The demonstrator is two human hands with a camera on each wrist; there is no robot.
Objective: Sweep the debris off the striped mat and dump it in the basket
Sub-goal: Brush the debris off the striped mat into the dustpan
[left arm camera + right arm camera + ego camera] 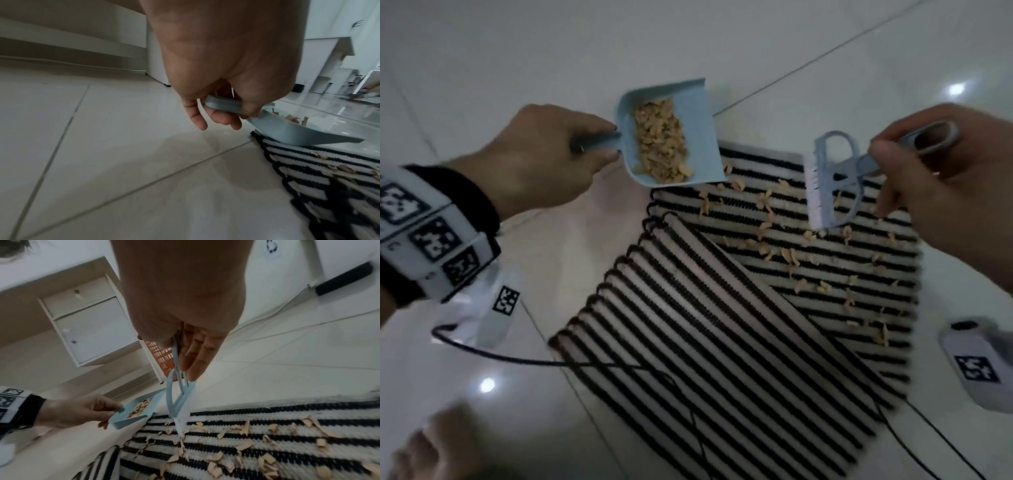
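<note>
My left hand [544, 154] grips the handle of a light blue dustpan [690, 109], lifted just off the far left corner of the black-and-white striped mat [722, 342]. Tan debris [661, 140] fills the pan. My right hand [941, 192] holds the handle of a small blue brush [825, 185], its white bristles over the mat's far part. More tan flakes [791, 255] lie scattered across the mat's right half. The mat's left side is folded over. In the right wrist view an orange basket [162, 356] stands behind the brush [180, 404], beside a white cabinet.
White tiled floor [517, 61] surrounds the mat. A white drawer cabinet [88, 331] stands at the back near the basket. A black cable [517, 358] trails over the floor and mat. A white tagged device [976, 366] lies at the mat's right edge.
</note>
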